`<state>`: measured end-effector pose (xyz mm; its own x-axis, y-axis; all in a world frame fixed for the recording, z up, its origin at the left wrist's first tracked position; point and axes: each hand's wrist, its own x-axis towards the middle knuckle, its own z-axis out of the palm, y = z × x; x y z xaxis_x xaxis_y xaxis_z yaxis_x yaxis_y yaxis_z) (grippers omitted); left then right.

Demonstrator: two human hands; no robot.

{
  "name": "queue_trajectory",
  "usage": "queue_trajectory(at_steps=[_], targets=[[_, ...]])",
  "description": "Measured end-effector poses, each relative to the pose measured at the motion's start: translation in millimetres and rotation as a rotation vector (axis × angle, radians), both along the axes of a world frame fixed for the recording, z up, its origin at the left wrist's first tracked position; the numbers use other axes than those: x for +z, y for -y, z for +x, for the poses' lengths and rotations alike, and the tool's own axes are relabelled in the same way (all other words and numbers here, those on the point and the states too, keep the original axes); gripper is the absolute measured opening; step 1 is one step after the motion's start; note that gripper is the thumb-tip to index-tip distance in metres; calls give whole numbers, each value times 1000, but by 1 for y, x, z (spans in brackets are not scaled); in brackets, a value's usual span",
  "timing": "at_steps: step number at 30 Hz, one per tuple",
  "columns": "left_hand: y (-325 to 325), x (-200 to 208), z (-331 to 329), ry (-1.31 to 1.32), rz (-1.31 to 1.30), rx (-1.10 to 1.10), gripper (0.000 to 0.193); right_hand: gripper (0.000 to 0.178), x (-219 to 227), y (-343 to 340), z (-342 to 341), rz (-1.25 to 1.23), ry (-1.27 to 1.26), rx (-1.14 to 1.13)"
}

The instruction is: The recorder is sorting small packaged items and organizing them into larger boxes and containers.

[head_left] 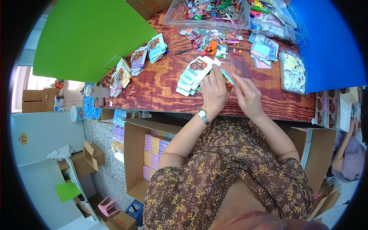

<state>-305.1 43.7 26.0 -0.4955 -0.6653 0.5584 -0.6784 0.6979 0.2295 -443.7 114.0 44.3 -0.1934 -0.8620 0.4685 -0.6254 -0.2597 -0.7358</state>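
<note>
Both hands are close together over a wood-grain table, just right of a loose, fanned-out stack of pale green cards with a reddish picture on the front one. Between the fingers there's a small colourful packet, partly hidden, so it's hard to say what it is. The left hand has a watch on the wrist and mostly straight fingers, with the index pointing at a little white piece at the far end of the stack. Can't tell if it's really pinching anything. The right hand is loosely curled with its fingertips at the packet; can't tell how firm that is either.

Far side, just past the hands: a messy heap of small trinkets, including an orange one, plus a thin black stick lying to their left. Beyond that sits a clear tub crammed with more bits. Over on the left, more bundles run in a row by a green panel: blue cards, purple cards and yellow cards. On the right there's a pile of pale sleeves and a clear tray of white pieces, next to a blue panel.
</note>
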Motion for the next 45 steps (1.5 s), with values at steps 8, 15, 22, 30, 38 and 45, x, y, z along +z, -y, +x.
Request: queue_trajectory(at_steps=[8, 15, 22, 30, 38, 45], targets=[[-1, -12, -9, 55, 52, 76, 97, 37, -3, 4, 1, 221, 292, -23], [79, -47, 19, 81, 16, 142, 108, 37, -79, 30, -122, 422, 387, -134], [112, -45, 26, 311, 584, 287, 109, 46, -63, 30, -136, 352, -517, -285], [81, -21, 28, -103, 115, 167, 102, 40, -15, 45, -20, -15, -342, 19], [54, -19, 28, -289, 215, 212, 87, 42, -20, 60, 19, -135, -326, 17], [31, 0, 24, -376, 180, 44, 67, 30, -19, 58, 5, -25, -86, 168]])
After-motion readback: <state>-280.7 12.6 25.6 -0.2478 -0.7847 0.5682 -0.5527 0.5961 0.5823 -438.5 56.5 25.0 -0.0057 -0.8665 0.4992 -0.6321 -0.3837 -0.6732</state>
